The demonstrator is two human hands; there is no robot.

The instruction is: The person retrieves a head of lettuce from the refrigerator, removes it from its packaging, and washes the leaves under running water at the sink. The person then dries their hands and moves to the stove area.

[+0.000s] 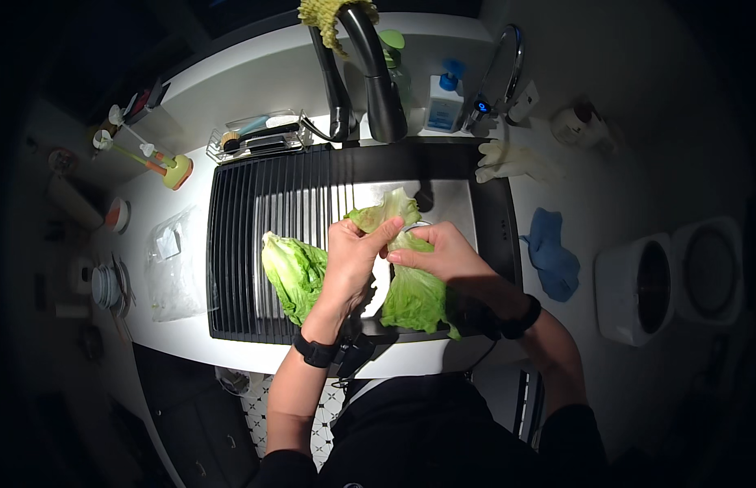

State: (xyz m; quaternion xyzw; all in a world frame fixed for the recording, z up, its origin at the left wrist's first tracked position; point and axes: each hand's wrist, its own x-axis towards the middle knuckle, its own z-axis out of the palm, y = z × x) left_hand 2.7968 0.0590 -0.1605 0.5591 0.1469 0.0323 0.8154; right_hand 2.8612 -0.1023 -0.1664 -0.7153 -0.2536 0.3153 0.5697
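Observation:
Both hands are over the sink (454,201), close together. Pinched in my left hand (353,256) is the pale stem end of a lettuce leaf (390,207). My right hand (442,253) grips a larger green lettuce leaf (414,299) that hangs down toward the sink's front edge. Whether the two pieces are still joined between my fingers I cannot tell. Left of my left hand, a head of lettuce (295,274) lies on the black slatted rack (237,244), partly covered by my wrist. A white curved edge shows between my wrists.
A black faucet (381,91) rises behind the sink, a yellow cloth over its top. Around it stand a wire caddy (262,140) with brushes and a white pump bottle (445,104). A clear plastic bag (179,268) lies left; a blue cloth (551,253) and rubber gloves (506,160) lie right.

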